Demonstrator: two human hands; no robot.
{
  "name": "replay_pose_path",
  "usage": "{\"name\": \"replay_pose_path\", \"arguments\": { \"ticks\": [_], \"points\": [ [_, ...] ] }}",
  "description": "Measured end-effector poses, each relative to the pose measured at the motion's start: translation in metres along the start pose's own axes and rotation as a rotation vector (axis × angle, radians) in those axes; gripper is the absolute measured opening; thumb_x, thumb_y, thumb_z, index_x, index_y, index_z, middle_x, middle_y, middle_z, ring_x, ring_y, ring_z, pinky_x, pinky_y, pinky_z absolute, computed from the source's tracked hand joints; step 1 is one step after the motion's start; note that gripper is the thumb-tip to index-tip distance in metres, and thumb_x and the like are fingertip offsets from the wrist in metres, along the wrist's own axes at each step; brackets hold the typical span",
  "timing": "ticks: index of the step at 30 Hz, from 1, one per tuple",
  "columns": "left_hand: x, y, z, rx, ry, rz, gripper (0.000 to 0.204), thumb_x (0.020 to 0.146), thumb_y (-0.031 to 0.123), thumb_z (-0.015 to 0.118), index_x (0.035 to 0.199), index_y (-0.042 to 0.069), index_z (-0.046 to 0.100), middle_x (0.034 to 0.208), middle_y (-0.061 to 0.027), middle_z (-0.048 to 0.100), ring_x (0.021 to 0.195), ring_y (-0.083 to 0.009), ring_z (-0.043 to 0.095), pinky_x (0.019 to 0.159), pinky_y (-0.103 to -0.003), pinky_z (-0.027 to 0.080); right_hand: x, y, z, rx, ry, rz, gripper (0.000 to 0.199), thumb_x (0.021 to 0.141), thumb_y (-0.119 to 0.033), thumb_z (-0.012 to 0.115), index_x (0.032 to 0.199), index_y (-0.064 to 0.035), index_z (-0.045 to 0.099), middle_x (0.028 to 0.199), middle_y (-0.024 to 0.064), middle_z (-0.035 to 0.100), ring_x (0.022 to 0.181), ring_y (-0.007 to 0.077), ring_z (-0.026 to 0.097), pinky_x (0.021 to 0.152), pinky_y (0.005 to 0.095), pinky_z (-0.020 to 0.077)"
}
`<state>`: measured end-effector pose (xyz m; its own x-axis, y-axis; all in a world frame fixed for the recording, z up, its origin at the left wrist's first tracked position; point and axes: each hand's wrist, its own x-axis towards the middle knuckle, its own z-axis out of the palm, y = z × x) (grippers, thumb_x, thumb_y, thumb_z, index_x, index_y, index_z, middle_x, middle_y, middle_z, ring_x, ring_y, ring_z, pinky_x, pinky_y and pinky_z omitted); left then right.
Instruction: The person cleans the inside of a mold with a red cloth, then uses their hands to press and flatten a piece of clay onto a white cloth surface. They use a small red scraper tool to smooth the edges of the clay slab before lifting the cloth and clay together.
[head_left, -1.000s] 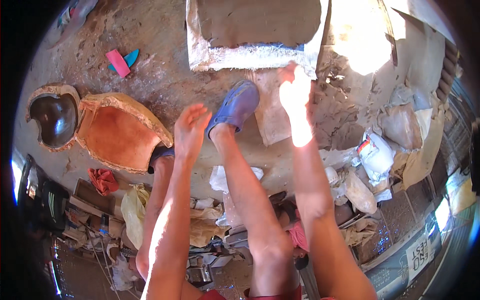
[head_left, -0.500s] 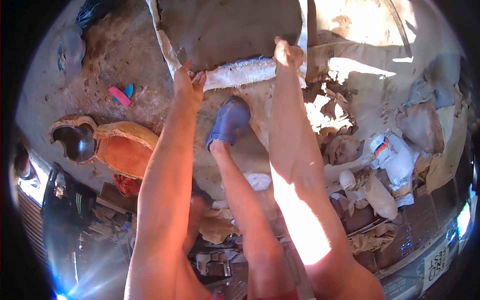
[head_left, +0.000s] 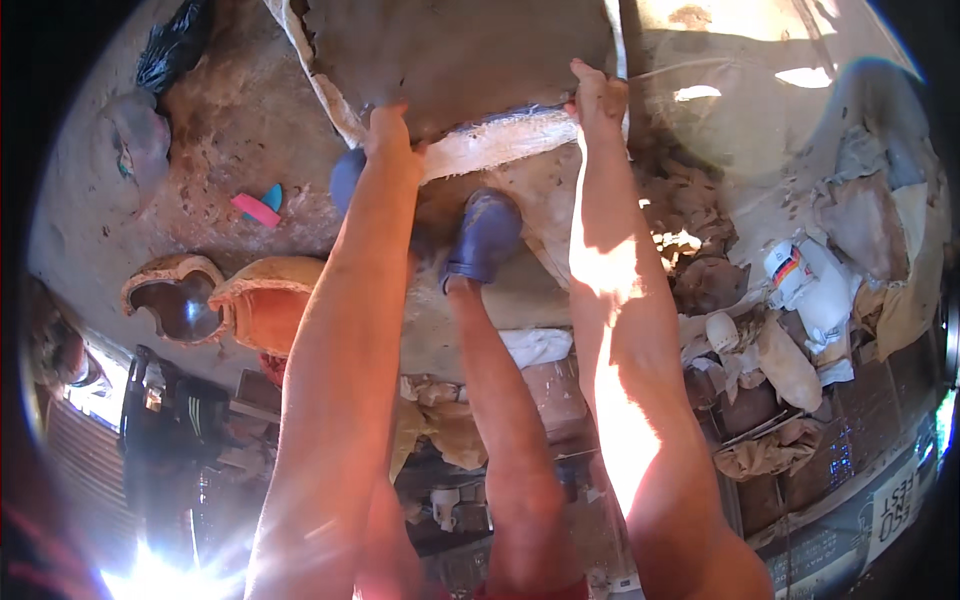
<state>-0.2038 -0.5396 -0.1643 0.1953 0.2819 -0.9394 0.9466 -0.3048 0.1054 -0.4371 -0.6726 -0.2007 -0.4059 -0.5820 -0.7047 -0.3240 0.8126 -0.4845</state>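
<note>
A broad, flat slab of grey-brown clay (head_left: 460,60) lies on a whitish cloth (head_left: 500,142), whose frayed near edge and sides stick out past it. At the near left corner, my left hand (head_left: 392,138) is closed on the cloth's edge, its fingers partly hidden. My right hand (head_left: 602,98) grips the near right corner of the same cloth, thumb on top. Both arms reach forward, nearly straight. Between them my foot in a blue clog (head_left: 485,232) stands close to the cloth, and a second blue clog (head_left: 345,178) shows beside my left forearm.
Left lie a pink and a blue scrap (head_left: 258,207), a dark plastic bag (head_left: 172,48) and two hollow clay-coloured moulds (head_left: 268,290). To the right are torn clay pieces (head_left: 710,285), white plastic bottles (head_left: 825,300) and crumpled cloth (head_left: 865,220). Bright sunlight falls across my right arm.
Both hands keep hold of the cloth. A second blue clog has come into sight by my left forearm. The floor items have shifted right in the view.
</note>
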Motion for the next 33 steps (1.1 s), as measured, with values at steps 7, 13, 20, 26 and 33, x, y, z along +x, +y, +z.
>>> {"name": "replay_pose_path", "arguments": {
  "ticks": [7, 13, 20, 26, 33],
  "points": [
    [-0.007, -0.002, 0.015, 0.002, 0.022, -0.099, 0.056, 0.104, 0.031, 0.066, 0.157, 0.020, 0.055, 0.162, -0.0127, 0.046, 0.136, -0.0335, 0.050, 0.103, -0.048, 0.055, 0.004, 0.004, -0.003, -0.145, 0.123, -0.156, 0.079, 0.089, -0.038, 0.091, 0.138, 0.0144, 0.059, 0.134, 0.0352, 0.072, 0.127, 0.0462, 0.071, 0.112, 0.0473, 0.0543],
    [-0.012, 0.003, 0.012, -0.081, 0.005, -0.133, 0.057, 0.101, 0.028, 0.073, 0.154, 0.015, 0.056, 0.162, -0.0149, 0.043, 0.125, -0.0341, 0.054, 0.095, -0.042, 0.057, -0.015, -0.030, -0.006, -0.190, 0.111, -0.033, 0.075, 0.092, -0.027, 0.091, 0.144, 0.0124, 0.054, 0.139, 0.0317, 0.067, 0.116, 0.0423, 0.074, 0.091, 0.0485, 0.0666],
    [-0.005, -0.003, 0.003, -0.111, -0.059, -0.206, 0.038, 0.102, 0.025, 0.073, 0.136, 0.010, 0.062, 0.128, -0.0094, 0.067, 0.110, -0.0286, 0.063, 0.088, -0.045, 0.054, -0.013, -0.079, -0.020, -0.318, 0.011, 0.088, 0.056, 0.090, -0.023, 0.093, 0.124, 0.0120, 0.068, 0.124, 0.0265, 0.071, 0.100, 0.0346, 0.078, 0.071, 0.0454, 0.0744],
    [-0.008, -0.018, -0.008, -0.196, -0.070, -0.150, 0.052, 0.103, 0.022, 0.071, 0.150, 0.007, 0.056, 0.148, -0.0166, 0.055, 0.132, -0.0364, 0.057, 0.111, -0.050, 0.051, 0.035, -0.076, -0.023, -0.802, -0.168, 0.090, 0.061, 0.083, -0.030, 0.095, 0.124, 0.0099, 0.073, 0.132, 0.0269, 0.074, 0.109, 0.0322, 0.078, 0.081, 0.0413, 0.0697],
    [0.000, -0.022, -0.007, -0.222, -0.088, -0.114, 0.059, 0.102, 0.022, 0.071, 0.158, 0.011, 0.054, 0.167, -0.0159, 0.040, 0.143, -0.0374, 0.051, 0.117, -0.051, 0.048, 0.018, -0.041, -0.018, -0.301, -0.239, -0.005, 0.061, 0.087, -0.021, 0.092, 0.135, 0.0059, 0.065, 0.129, 0.0189, 0.071, 0.104, 0.0321, 0.075, 0.080, 0.0391, 0.0691]
  ]
}}
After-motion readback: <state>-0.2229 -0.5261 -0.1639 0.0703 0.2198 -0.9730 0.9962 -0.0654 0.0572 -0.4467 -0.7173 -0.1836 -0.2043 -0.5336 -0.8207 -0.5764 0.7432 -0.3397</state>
